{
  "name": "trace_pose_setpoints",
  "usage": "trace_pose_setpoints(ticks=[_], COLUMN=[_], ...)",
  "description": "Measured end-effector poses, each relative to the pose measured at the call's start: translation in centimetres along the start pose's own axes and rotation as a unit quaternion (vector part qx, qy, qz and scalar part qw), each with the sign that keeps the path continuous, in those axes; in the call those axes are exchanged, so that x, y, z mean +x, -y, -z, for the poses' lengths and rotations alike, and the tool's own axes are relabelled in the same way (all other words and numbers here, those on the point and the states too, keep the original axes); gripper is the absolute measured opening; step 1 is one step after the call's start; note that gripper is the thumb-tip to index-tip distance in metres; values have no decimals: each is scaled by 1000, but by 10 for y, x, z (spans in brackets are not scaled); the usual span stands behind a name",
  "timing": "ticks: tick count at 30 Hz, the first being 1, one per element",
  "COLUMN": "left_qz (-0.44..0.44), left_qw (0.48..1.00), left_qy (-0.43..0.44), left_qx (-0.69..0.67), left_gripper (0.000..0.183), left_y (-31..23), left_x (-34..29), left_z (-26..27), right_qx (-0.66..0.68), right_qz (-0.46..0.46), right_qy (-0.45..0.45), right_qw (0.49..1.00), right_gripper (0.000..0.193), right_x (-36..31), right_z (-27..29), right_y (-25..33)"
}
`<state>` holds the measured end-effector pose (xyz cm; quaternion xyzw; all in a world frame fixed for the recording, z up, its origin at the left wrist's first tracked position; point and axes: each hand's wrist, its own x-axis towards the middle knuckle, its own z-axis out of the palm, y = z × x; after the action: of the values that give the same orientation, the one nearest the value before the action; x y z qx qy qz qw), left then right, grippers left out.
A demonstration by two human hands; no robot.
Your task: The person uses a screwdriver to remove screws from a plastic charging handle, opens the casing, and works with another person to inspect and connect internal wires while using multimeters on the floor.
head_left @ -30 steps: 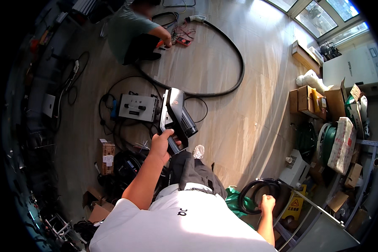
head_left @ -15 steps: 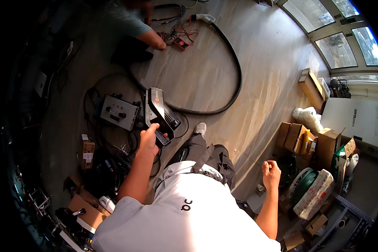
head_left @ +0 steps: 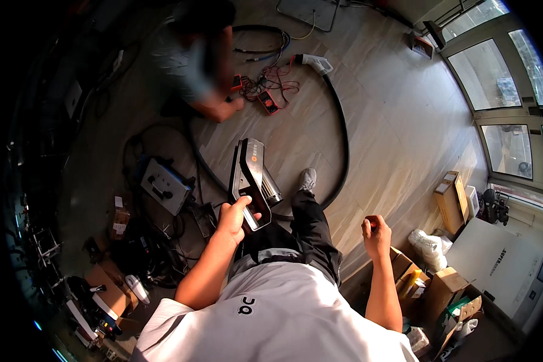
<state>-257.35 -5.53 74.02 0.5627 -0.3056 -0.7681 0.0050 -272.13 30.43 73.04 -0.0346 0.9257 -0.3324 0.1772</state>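
Observation:
My left hand (head_left: 232,222) is closed round the loop handle of a black and grey handheld device (head_left: 254,160). The device has a small orange mark on its upper face and a dark cylinder along its right side. I hold it above the floor, in front of my legs. Out to the right, my right hand (head_left: 377,236) hangs with its fingers curled in a loose fist, and nothing shows in it.
Another person (head_left: 205,78) crouches at upper left, beside red multimeters (head_left: 268,102) with tangled leads. A thick black cable (head_left: 346,139) with a white plug (head_left: 315,63) loops across the floor. A grey metal case (head_left: 165,187) lies left; cardboard boxes (head_left: 451,194) stand right.
My view has shifted as I stepped. The device in my left hand appears farther right and lower. The other person leans further into view. My right hand stays curled.

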Motion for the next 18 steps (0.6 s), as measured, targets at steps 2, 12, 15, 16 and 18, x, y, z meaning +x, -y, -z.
trace_pose_setpoints(ticks=[2, 12, 15, 16, 18], left_qz=[31, 22, 20, 30, 14], left_qw=[999, 1000, 999, 999, 1000], left_qy=[-27, 15, 36, 32, 13], left_qx=[-16, -15, 14, 21, 2], left_gripper=[20, 19, 20, 20, 20], left_y=[-5, -90, -96, -97, -88], left_x=[16, 175, 293, 336, 422], left_z=[-21, -130, -150, -161, -182], right_qx=[-57, -24, -27, -10, 13], right_qz=[19, 39, 62, 48, 67], right_qy=[35, 196, 179, 191, 197], right_qw=[998, 980, 981, 980, 978], right_gripper=[18, 14, 20, 22, 23], right_x=[60, 311, 404, 439, 501], right_z=[8, -78, -178, -216, -286], right_y=[58, 182, 139, 120, 91])
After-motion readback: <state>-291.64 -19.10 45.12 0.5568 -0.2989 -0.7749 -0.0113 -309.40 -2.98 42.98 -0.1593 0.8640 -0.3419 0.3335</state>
